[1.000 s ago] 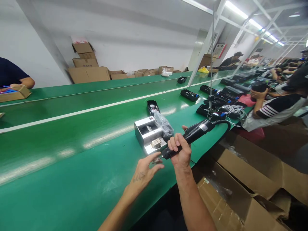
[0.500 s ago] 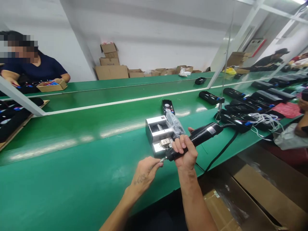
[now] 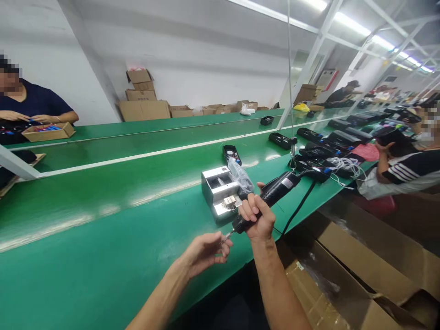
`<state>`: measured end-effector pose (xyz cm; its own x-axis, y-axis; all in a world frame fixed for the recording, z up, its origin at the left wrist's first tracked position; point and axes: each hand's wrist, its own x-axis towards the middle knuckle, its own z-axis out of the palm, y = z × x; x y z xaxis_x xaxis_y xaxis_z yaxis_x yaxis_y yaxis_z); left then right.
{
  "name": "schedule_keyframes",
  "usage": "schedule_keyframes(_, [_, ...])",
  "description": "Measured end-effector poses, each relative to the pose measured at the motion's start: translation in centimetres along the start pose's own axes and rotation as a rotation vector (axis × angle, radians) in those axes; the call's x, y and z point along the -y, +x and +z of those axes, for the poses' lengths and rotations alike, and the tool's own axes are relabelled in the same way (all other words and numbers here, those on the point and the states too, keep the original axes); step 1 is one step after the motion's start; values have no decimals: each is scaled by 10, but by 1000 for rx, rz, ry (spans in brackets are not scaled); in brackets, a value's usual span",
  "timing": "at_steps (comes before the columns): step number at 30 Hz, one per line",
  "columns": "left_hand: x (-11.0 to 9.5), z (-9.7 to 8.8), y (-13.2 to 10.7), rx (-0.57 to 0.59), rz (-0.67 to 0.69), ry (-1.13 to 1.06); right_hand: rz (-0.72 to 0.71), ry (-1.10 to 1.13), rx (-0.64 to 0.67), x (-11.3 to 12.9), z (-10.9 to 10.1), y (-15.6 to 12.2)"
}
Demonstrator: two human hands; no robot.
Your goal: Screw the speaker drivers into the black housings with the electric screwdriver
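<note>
While the right hand [image 3: 257, 219] wraps closed around the electric screwdriver [image 3: 280, 189], the left hand [image 3: 205, 250] pinches its bit tip [image 3: 227, 235] near the green belt [image 3: 103, 256] front edge, just before the metal unit [image 3: 220, 192]; leftward, belt surface lies bare.

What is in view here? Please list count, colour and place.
conveyor belt: one, green, white line, across the view.
metal unit: one, silver, on the belt beyond the hands.
plastic bag: one, clear, at the unit's right side.
small device: one, black, on the belt behind the unit.
black devices: many, on the belt at right.
cardboard boxes: several, brown, by the far wall.
open cartons: brown, lower right.
person in dark blue: one, far left.
person with striped sleeve: one, right edge.
electric screwdriver: one, black, corded, in the right hand.
left hand: fingers pinched at the screwdriver's tip.
right hand: closed round the screwdriver.
</note>
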<state>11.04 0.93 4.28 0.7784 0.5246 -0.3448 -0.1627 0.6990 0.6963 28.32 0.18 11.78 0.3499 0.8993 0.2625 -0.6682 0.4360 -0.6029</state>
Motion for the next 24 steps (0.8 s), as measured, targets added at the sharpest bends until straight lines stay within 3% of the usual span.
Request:
schedule_keyframes(6, [3, -10, -17, 79, -27, -139, 31, -37, -6, -17, 16, -11])
schedule_keyframes(11, [8, -18, -28, 42, 33, -91, 31, -71, -46, -30, 22, -19])
schedule_keyframes(14, [9, -23, -36, -56, 245, 259, -4, -141, -76, -34, 24, -20])
schedule_keyframes(17, [12, -24, -42, -228, 513, 816, -17, -164, -77, -38, 25, -17])
schedule_keyframes(19, [16, -23, -43, -361, 628, 1057, -11, -171, -74, -41, 27, -16])
schedule_keyframes(22, [21, -20, -36, -492, 706, 1246, 5, -186, -79, -47, 27, -13])
schedule_keyframes(24, [22, -22, -31, -498, 694, 1270, 8, -203, -97, -49, 23, -9])
